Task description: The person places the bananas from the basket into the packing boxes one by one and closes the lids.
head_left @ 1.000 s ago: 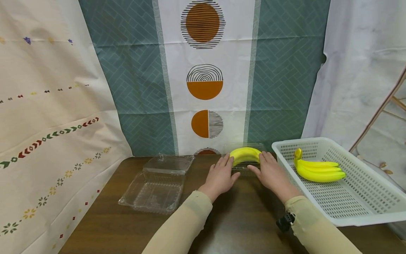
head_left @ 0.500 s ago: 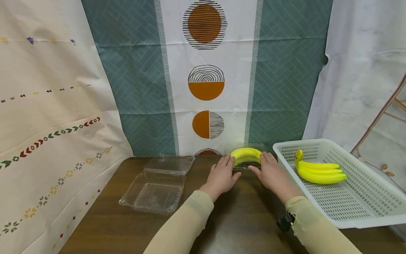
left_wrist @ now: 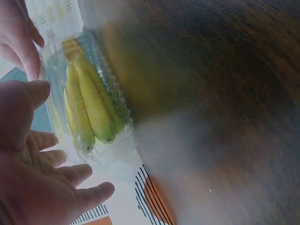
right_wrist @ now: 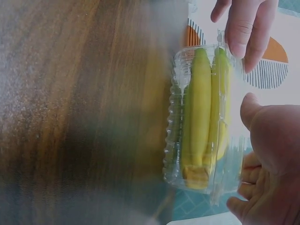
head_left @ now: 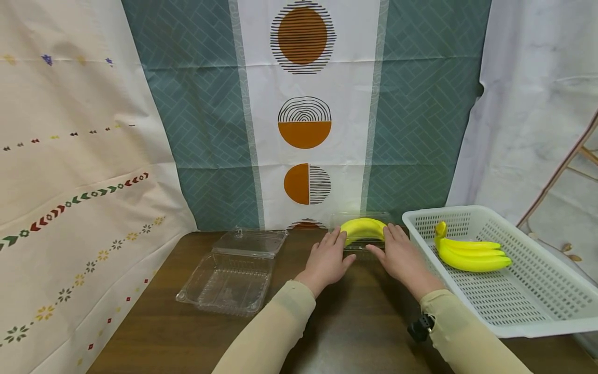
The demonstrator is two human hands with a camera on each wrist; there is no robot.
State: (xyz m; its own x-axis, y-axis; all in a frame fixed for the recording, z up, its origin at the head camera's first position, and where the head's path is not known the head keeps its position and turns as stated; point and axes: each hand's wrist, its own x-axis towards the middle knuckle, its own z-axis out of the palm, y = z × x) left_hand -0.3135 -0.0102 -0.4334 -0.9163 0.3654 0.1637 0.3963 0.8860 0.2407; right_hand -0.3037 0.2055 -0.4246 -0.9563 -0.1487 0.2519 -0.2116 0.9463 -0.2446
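A bunch of yellow bananas (head_left: 363,228) lies in a clear plastic clamshell box (right_wrist: 171,136) at the back of the table, its stem toward the right. Green tips show on the bananas (left_wrist: 93,103) in the left wrist view. My left hand (head_left: 327,259) is at the left end of the box, fingers extended forward and thumb spread. At the opposite end, my right hand (head_left: 403,259) reaches forward with its thumb pointing inward. Both hands' fingertips overlap the ends of the bunch in the head view. Neither hand grips anything.
Another clear clamshell box (head_left: 233,283) stands with its lid open on the left of the brown table (head_left: 355,322). On the right is a white perforated basket (head_left: 537,332) holding another banana bunch (head_left: 472,255). Patterned cloths (head_left: 201,104) hang behind the table.
The head view has shifted very slightly. Both hands, the box and the bananas hold the same places relative to each other.
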